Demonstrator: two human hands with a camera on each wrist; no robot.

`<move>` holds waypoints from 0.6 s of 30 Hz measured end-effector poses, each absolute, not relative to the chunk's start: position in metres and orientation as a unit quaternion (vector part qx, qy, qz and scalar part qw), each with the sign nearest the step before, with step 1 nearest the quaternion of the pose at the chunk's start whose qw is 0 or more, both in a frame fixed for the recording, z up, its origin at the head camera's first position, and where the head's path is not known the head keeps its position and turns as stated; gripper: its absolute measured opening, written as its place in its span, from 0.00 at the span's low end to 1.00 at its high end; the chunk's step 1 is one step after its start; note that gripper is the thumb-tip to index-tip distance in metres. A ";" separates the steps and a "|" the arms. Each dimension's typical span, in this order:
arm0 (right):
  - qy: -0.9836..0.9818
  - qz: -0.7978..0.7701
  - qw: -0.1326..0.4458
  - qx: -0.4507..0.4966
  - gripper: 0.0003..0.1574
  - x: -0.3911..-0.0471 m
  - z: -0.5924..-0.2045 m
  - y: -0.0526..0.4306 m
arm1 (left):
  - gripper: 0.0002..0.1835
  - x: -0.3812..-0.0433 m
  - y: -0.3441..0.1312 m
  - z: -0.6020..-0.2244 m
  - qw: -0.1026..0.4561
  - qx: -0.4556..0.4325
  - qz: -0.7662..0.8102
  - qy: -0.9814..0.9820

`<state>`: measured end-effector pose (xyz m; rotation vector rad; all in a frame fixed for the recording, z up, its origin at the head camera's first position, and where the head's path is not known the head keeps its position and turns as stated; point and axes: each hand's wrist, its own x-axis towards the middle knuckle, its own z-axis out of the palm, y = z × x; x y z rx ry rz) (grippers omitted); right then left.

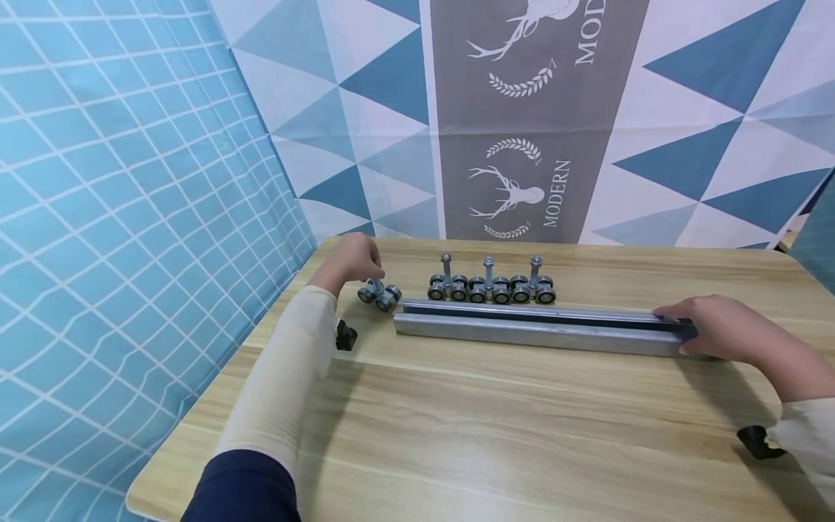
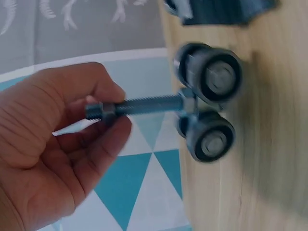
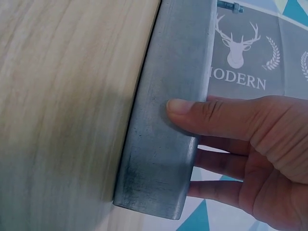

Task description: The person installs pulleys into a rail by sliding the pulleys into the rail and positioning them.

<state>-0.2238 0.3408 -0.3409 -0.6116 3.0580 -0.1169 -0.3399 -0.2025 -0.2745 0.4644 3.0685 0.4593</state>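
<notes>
Thumb and fingers of my left hand (image 1: 351, 259) pinch the threaded bolt (image 2: 151, 105) of a four-wheeled roller trolley (image 1: 385, 299), near the nut at its end. In the head view its dark-rimmed wheels are just beyond the left end of a long grey metal channel track (image 1: 522, 331). A slot runs along the track's upper side. My right hand (image 1: 730, 330) grips the track close to its right end. In the right wrist view the thumb (image 3: 180, 107) lies across one smooth face of the track, while the fingers reach behind it, their tips hidden.
Three similar roller trolleys (image 1: 491, 288) stand in a row behind the track, bolts upright. All this is on a wooden table (image 1: 457, 428). A patterned cloth (image 1: 509, 109) hangs at the back, and a blue checked one (image 1: 117, 217) is at the left.
</notes>
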 end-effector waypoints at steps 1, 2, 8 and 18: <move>0.980 -0.037 0.009 -0.195 0.41 -0.223 -0.341 0.341 | 0.07 -0.338 -0.203 -0.274 0.007 0.142 0.152 0.978; 0.980 -0.037 0.008 -0.195 0.41 -0.223 -0.341 0.341 | 0.07 -0.337 -0.204 -0.274 0.011 0.135 0.157 0.978; 0.980 -0.035 0.006 -0.193 0.40 -0.222 -0.342 0.339 | 0.11 -0.323 -0.203 -0.275 0.011 0.089 0.156 0.984; 0.980 -0.037 0.001 -0.193 0.40 -0.221 -0.342 0.340 | 0.19 -0.310 -0.192 -0.270 0.007 0.065 0.113 0.991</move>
